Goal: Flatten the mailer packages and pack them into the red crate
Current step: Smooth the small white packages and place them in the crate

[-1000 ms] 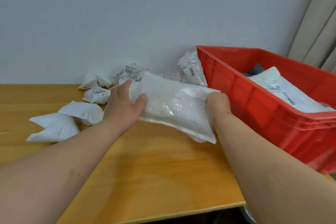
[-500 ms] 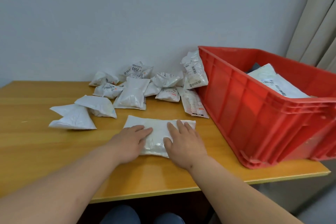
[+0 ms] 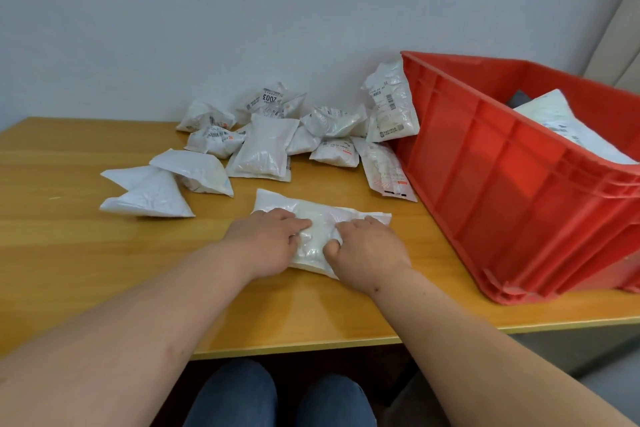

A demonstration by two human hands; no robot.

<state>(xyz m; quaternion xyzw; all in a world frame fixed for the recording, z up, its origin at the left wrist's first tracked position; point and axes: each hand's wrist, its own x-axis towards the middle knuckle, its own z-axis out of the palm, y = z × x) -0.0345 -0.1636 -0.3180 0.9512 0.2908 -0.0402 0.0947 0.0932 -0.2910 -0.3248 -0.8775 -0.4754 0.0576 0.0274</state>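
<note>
mailer in hand: a white padded mailer lies flat on the table, in front of the person and left of the red crate; a second ago it was held up in the air between both hands at the crate's near wall, and half a second ago it was already down under both palms
left hand: the left hand rests on the mailer's left half, palm down, fingers bent and pressing into the bulge; half a second ago those fingers lay straighter
right hand: the right hand sits on the right half, fingers curled into the plastic and thumb tucked at the near edge, so it squeezes rather than merely rests
what the change means: the work has gone from carrying to kneading; the step in hand looks like pushing air or filling out of the middle hump, which is not yet flat; packing this one has not begun
crate: at least one large white mailer already lies inside, with something dark behind it at the far wall
waiting pile: a heap of puffy mailers sits against the wall, well beyond the hands; one labelled mailer leans on the crate's outer wall, another lies flat at its foot; most of the task seems left to do
writing: one far mailer bears "2003", upside down; the leaning one shows a barcode and small print too fine to read; red marks on two others are illegible
</note>
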